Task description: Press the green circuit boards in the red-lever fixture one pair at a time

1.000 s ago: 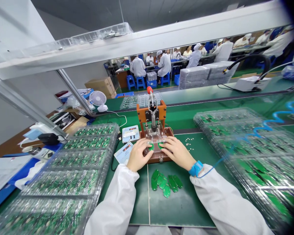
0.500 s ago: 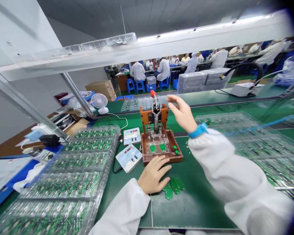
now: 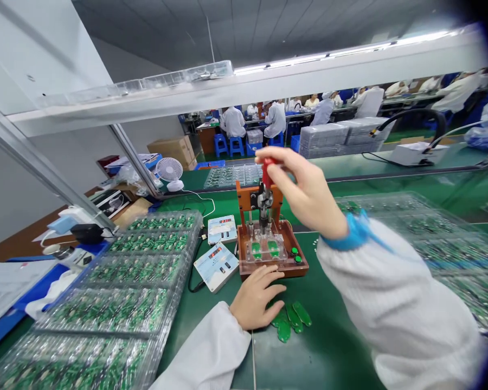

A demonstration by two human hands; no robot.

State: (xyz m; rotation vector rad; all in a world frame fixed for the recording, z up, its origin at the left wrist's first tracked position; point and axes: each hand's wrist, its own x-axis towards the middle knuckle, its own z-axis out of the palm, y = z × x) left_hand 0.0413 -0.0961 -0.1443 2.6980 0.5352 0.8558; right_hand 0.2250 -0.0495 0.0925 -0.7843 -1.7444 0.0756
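My right hand (image 3: 305, 187), with a blue band at the wrist, is closed on the red handle (image 3: 268, 172) of a toggle-clamp press (image 3: 264, 208). Two green circuit boards (image 3: 273, 248) sit side by side under a clear plate in the press's brown base. Fingers spread, my left hand (image 3: 259, 299) rests at the front edge of that base and holds nothing I can see. Several loose green circuit boards (image 3: 295, 317) lie on the green mat just right of my left thumb, partly overlapping.
Left of the press stand two digital display boxes (image 3: 216, 265). Clear trays of circuit boards (image 3: 122, 303) line the left side, and more trays (image 3: 439, 238) lie at the right. A small white fan (image 3: 169, 170) stands behind. People in white coats (image 3: 275, 116) sit far back.
My right hand has moved left onto the red handle and closed around it. The handle now stands more upright. My left hand stays by the base; the view has shifted slightly.
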